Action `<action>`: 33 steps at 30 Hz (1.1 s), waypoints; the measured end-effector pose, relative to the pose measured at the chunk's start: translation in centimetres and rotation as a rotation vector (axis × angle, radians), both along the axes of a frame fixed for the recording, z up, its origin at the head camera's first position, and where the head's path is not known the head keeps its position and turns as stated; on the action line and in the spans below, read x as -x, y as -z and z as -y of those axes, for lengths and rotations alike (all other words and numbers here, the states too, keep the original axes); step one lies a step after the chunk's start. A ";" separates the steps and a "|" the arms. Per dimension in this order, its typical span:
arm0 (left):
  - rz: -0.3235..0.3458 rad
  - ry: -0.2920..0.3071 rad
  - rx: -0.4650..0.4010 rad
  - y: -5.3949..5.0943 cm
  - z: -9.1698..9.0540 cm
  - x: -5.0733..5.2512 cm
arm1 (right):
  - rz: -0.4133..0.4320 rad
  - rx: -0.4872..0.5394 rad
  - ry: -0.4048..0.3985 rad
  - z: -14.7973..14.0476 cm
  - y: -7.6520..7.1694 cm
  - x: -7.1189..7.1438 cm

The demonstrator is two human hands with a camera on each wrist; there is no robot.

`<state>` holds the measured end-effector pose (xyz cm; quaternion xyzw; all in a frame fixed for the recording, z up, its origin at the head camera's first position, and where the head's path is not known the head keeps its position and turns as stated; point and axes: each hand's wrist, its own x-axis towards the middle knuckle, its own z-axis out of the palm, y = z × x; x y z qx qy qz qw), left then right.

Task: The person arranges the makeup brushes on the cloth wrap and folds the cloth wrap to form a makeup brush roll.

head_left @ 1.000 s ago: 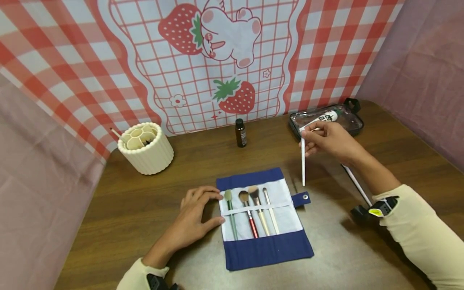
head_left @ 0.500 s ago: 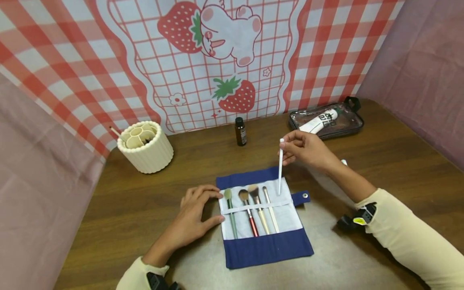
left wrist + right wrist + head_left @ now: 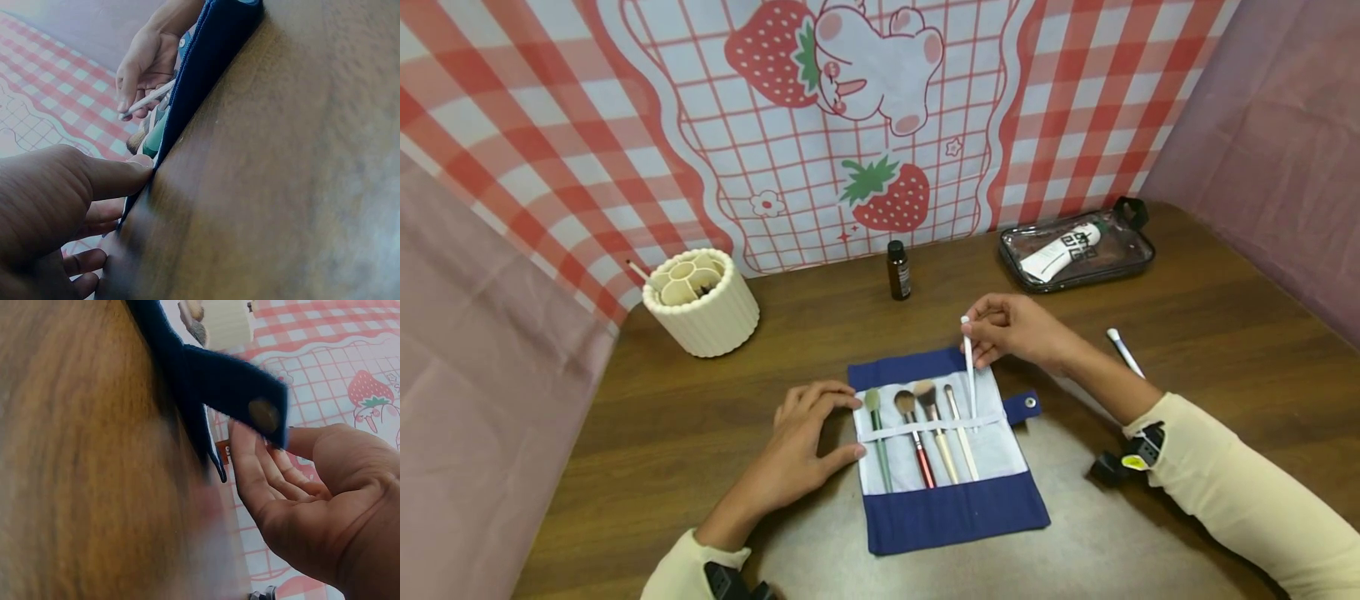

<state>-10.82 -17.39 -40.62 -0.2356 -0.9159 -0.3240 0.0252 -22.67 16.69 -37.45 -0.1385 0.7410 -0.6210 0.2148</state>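
A navy brush roll (image 3: 958, 517) with a white lining lies unfolded on the table. Tucked under its white elastic band are a green brush (image 3: 881, 454), a red-handled brush (image 3: 922, 462), a cream-handled brush (image 3: 945, 458) and a thin white brush (image 3: 962, 442). My right hand (image 3: 1018, 333) pinches the upper end of a slim white makeup brush (image 3: 971, 375), nearly upright, its lower tip at the band; its bristles cannot be made out. My left hand (image 3: 805, 442) rests at the roll's left edge, its thumb (image 3: 125, 177) touching the cloth.
A ribbed cream holder (image 3: 703, 312) stands at the back left, a dark bottle (image 3: 898, 271) at the back middle. At the back right lies a clear pouch (image 3: 1120, 265) with a white tube (image 3: 1060, 252). Another white brush (image 3: 1123, 352) lies beside my right forearm.
My right hand has brought the slim white brush left and down, from right of the roll to the elastic band. The left hand stays in place.
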 end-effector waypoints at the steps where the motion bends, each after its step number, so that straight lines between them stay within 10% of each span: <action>1: 0.001 -0.001 0.000 0.0 0.0 0.0 | 0.005 -0.014 -0.024 0.0 0.0 0.0; 20: 0.016 -0.005 -0.004 -0.2 0.0 0.0 | -0.114 -0.372 -0.371 -0.4 -0.5 -0.8; 33: 0.009 0.004 0.000 -0.2 0.0 0.1 | -0.335 -0.548 -0.358 -1.8 -3.4 -1.1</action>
